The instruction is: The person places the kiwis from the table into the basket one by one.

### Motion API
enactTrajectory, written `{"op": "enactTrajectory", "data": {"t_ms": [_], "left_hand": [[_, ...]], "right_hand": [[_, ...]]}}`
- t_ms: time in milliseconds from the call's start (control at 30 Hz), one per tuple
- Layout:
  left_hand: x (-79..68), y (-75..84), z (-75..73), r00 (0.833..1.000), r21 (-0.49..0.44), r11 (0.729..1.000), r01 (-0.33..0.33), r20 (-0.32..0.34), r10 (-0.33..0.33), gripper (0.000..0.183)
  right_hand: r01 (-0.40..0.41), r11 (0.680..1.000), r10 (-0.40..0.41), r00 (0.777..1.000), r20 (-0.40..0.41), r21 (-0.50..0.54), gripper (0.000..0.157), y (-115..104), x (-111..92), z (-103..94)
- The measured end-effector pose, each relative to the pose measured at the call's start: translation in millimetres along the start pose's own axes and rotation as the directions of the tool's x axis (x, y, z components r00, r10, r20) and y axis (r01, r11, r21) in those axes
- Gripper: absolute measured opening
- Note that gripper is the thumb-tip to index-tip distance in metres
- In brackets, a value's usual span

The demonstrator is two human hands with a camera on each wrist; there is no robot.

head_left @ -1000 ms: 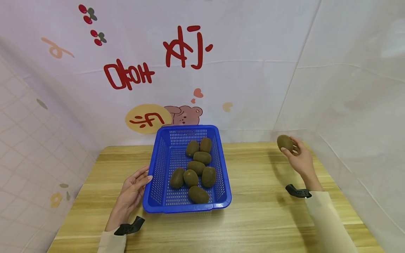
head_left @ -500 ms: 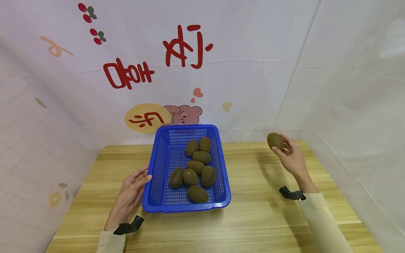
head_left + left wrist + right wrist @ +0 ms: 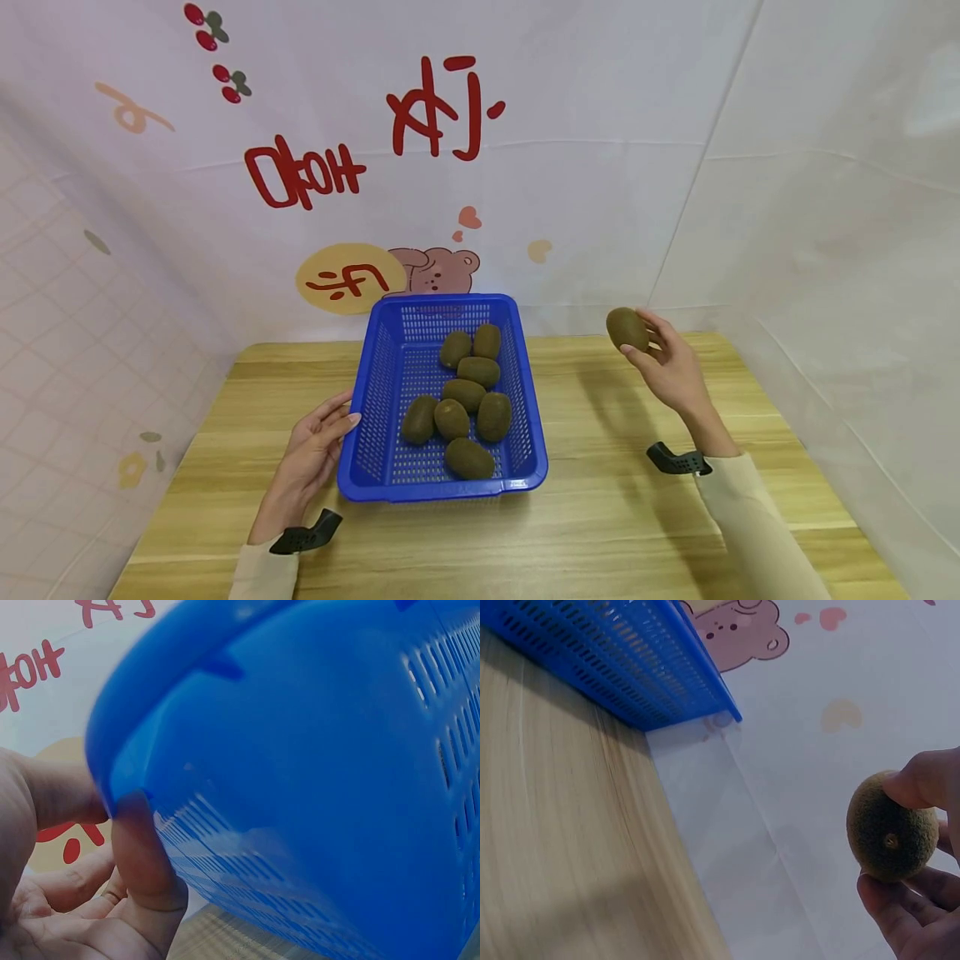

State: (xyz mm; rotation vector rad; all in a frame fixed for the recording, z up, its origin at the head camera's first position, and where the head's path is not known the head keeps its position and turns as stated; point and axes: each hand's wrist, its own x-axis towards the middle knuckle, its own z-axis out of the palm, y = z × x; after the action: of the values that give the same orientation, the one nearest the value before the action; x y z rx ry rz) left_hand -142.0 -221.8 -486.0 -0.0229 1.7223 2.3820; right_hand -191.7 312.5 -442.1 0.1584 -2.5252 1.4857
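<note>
In the head view, my right hand (image 3: 671, 371) holds a brown fuzzy kiwi (image 3: 627, 328) between thumb and fingers, raised above the table right of the basket. The right wrist view shows that kiwi (image 3: 892, 829) with its stem end toward the camera. My left hand (image 3: 311, 450) pinches the left rim of a blue plastic basket (image 3: 531, 400), thumb on top and fingers beneath. From the left wrist view, the thumb and a bent finger (image 3: 146, 855) meet at the basket's rim (image 3: 142, 697). Several kiwis (image 3: 465, 396) lie inside the basket, mostly toward its right and front.
The basket stands on a wood-grain table (image 3: 577, 517). White printed sheeting (image 3: 600, 208) rises behind the table and along both sides, close to its edges. A black wrist camera mount (image 3: 678, 460) sits on the right wrist, another on the left.
My right hand has moved left with the kiwi, toward the basket. The left hand and the basket have stayed in place.
</note>
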Motion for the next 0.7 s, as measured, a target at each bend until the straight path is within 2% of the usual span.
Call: {"op": "enactTrajectory", "data": {"t_ms": [267,467,700], "left_hand": [[-0.6,0.7,0.5,1.0,-0.007,1.0,0.003,-0.003,-0.003,0.064],[-0.3,-0.7,-0.3,1.0,-0.001,1.0,0.003,-0.002,-0.003,0.064],[0.3,-0.4,-0.1,1.0,0.005,1.0,0.007,-0.005,-0.007,0.065]], "right_hand": [[0.083,0.997,-0.082,0.996,0.018,-0.005,0.068,-19.0,4.1,17.4],[0.169,0.985,-0.17,0.985,0.027,0.041,0.066,-33.3,8.9,34.2],[0.229,0.972,-0.232,0.972,0.047,0.058,0.065,-47.9,14.7,51.7]]}}
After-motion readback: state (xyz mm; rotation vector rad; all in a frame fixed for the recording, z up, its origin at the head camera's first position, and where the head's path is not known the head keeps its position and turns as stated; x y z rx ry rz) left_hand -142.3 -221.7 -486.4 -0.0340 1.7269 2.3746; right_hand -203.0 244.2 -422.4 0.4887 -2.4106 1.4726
